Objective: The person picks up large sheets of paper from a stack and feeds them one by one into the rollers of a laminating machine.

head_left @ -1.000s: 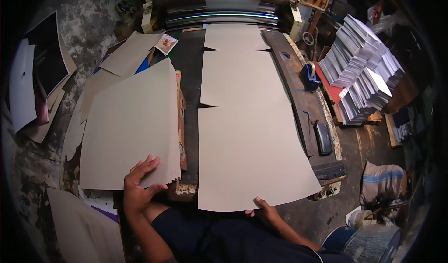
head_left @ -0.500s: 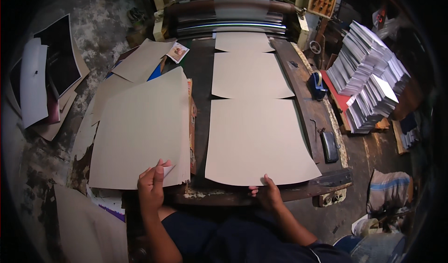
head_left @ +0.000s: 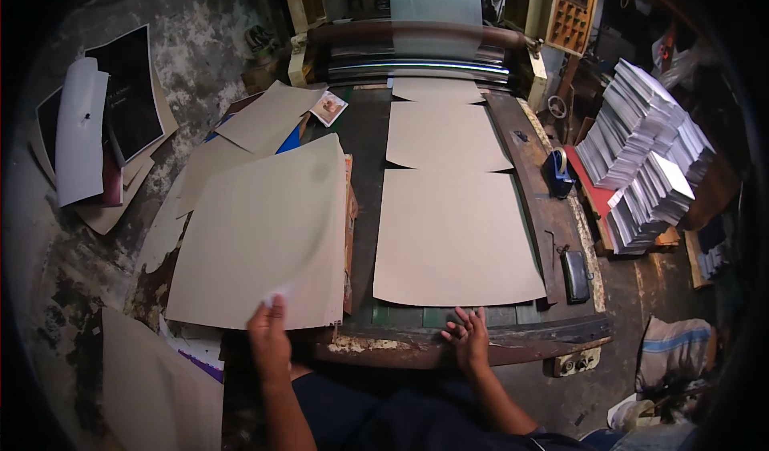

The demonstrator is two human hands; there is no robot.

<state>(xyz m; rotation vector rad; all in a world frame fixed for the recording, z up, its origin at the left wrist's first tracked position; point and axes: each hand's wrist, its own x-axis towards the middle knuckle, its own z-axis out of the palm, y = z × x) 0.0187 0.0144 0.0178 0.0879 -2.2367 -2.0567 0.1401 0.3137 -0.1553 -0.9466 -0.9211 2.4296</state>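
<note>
We can read no words or numbers; the faint print [head_left: 119, 97] on the black sheet [head_left: 136, 102] is too small.

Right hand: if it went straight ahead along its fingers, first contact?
Likely the near edge of the closest tan sheet on the machine bed, just beyond the right hand. Height is unclear, so it might pass over the sheet instead.
</note>
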